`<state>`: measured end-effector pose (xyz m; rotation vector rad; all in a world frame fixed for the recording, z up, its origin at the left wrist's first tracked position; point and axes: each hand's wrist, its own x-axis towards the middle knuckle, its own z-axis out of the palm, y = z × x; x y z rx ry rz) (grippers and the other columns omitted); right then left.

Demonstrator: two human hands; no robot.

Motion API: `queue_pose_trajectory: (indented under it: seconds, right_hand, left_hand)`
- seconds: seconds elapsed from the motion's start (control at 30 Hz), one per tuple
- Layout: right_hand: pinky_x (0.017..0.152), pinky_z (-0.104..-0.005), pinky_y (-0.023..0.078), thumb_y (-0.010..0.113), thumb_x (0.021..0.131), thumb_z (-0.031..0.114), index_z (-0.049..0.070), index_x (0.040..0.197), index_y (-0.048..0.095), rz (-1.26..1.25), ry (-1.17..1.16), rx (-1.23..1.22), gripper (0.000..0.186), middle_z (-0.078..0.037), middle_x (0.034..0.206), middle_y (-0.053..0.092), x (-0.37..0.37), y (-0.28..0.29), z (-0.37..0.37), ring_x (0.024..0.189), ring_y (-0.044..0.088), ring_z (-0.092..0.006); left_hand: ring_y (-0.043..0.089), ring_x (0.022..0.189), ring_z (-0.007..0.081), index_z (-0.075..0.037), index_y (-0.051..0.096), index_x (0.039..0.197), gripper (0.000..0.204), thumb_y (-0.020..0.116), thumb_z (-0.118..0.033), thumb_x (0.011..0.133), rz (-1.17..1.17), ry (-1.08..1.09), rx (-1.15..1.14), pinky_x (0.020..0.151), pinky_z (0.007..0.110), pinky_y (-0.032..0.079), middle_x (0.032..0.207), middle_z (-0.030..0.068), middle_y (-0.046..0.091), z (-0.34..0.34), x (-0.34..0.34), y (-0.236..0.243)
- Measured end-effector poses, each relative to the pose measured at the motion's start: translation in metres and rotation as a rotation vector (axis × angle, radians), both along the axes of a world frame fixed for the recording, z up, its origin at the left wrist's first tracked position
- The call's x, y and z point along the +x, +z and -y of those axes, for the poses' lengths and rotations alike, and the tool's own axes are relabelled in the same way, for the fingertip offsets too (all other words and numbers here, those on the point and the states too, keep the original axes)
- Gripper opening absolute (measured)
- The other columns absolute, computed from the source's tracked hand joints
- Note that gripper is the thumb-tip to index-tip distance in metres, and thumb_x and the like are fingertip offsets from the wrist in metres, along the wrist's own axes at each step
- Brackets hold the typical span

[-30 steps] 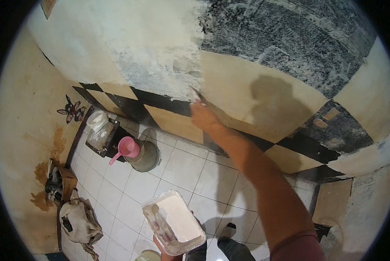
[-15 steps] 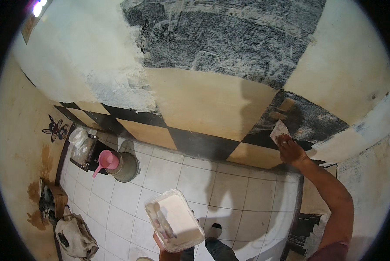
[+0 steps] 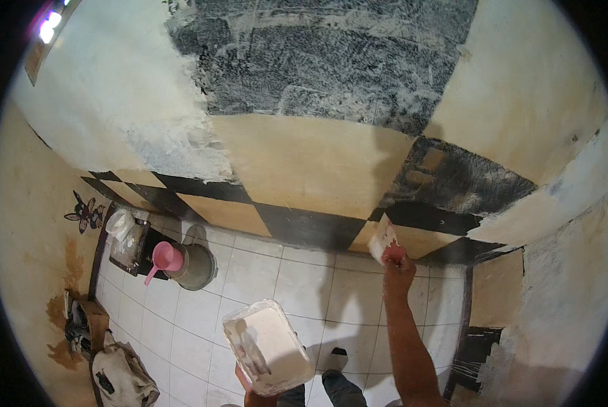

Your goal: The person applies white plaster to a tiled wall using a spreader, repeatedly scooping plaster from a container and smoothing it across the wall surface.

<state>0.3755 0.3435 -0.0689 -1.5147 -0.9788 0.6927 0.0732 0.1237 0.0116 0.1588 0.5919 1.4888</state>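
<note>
My right hand [image 3: 397,271] grips a flat putty knife [image 3: 387,237] with a pale, smeared blade and some pink at its handle, near the lower band of the checkered wall [image 3: 311,163]. Whether the blade touches the wall I cannot tell. The wall has beige and black squares, white patches and a rough, mottled dark area [image 3: 331,61]. My left hand [image 3: 244,380], mostly hidden, holds a rectangular plastic tray [image 3: 268,346] of off-white paste at the bottom center, above my legs.
On the tiled floor [image 3: 250,271] at left stand a grey bucket [image 3: 199,268], a pink dipper [image 3: 168,256] and a dark box [image 3: 131,247] with plastic bags. Lower left lie a cardboard box [image 3: 96,319] and cloth sack [image 3: 124,373]. A side wall [image 3: 561,285] rises at right.
My right hand has moved from the middle of the wall to the right, then down and slightly left with the knife. The view has shifted rightward. The tray is still held.
</note>
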Motion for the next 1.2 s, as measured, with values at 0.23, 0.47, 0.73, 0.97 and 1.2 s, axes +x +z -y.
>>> queue_pose_trajectory:
  seconds: [0.23,0.47,0.73,0.97,1.2]
  right_hand:
    - [0.080,-0.0335,0.053,0.060,0.091,0.000,0.012,0.132,0.049,-1.249,-0.098,0.000,0.045,-0.005,0.115,0.059,0.011,-0.039,-0.023,0.103,0.060,-0.0176]
    - [0.077,-0.0357,0.054,0.059,0.091,0.003,0.010,0.119,0.050,-0.998,-0.073,0.077,0.030,-0.007,0.103,0.059,0.027,0.006,-0.071,0.088,0.062,-0.0214]
    - [0.067,-0.0336,0.058,0.059,0.083,-0.001,0.003,0.111,0.054,-0.918,-0.071,0.087,0.028,-0.010,0.091,0.063,0.018,0.101,-0.070,0.079,0.066,-0.0234]
    - [0.064,-0.0316,0.060,0.057,0.084,0.002,0.004,0.110,0.055,-0.998,0.181,0.017,0.026,-0.009,0.098,0.063,0.084,0.007,-0.110,0.080,0.066,-0.0206]
    - [0.072,-0.0363,0.060,0.055,0.090,0.007,-0.002,0.095,0.056,-1.076,-0.045,0.043,0.010,-0.013,0.089,0.062,0.031,0.072,-0.053,0.080,0.065,-0.0234]
  left_hand:
    - [0.037,0.141,0.0168,-0.032,0.037,0.149,0.062,0.035,-0.060,0.094,-0.414,-0.186,0.035,0.117,0.052,0.028,0.152,-0.0079,0.041,-0.009,0.007,0.015]
    - [0.038,0.141,0.0202,-0.031,0.036,0.150,0.065,0.034,-0.063,0.093,-0.941,-0.257,-0.059,0.115,0.052,0.031,0.150,-0.0027,0.043,0.003,0.010,-0.004]
    - [0.040,0.140,0.0274,-0.031,0.036,0.151,0.067,0.034,-0.064,0.092,-2.259,-0.294,0.001,0.111,0.053,0.039,0.148,0.0034,0.046,0.033,-0.004,-0.062]
    - [0.045,0.134,0.0310,-0.027,0.034,0.151,0.070,0.034,-0.065,0.092,-1.868,-0.223,0.092,0.108,0.056,0.040,0.147,0.0055,0.046,0.005,0.026,-0.046]
    - [0.051,0.126,0.0372,-0.021,0.030,0.152,0.075,0.031,-0.067,0.093,-0.876,-0.307,0.164,0.105,0.058,0.040,0.146,0.0120,0.046,-0.008,0.069,0.039]
